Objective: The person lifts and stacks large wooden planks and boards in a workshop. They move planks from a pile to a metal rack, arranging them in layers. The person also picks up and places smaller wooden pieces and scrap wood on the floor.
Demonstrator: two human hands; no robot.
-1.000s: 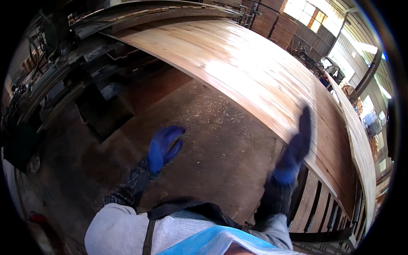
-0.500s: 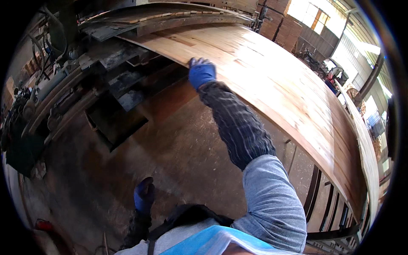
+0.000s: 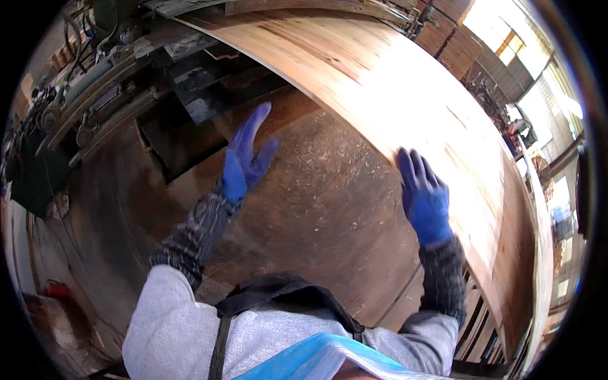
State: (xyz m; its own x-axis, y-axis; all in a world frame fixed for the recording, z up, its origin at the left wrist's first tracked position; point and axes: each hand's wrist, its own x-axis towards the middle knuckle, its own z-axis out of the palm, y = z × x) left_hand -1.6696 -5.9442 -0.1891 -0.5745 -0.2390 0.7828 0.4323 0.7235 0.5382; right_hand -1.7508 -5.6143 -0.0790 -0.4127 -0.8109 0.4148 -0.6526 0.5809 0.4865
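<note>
One wooden board [image 3: 354, 69] stretches from far left to near right. The nearer right hand [image 3: 425, 196] is flat, unclamped, at the board's near edge, contact unclear; left of the board, the empty left hand [image 3: 243, 158] spreads thumb from fingers.

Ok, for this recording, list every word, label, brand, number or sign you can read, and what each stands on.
No text can be read.
Wooden panel: no lettering visible.
Gloved left hand, gloved right hand: none visible.
Machinery at upper left: too dark and small to tell.
Far right background: too blurred to tell.
</note>
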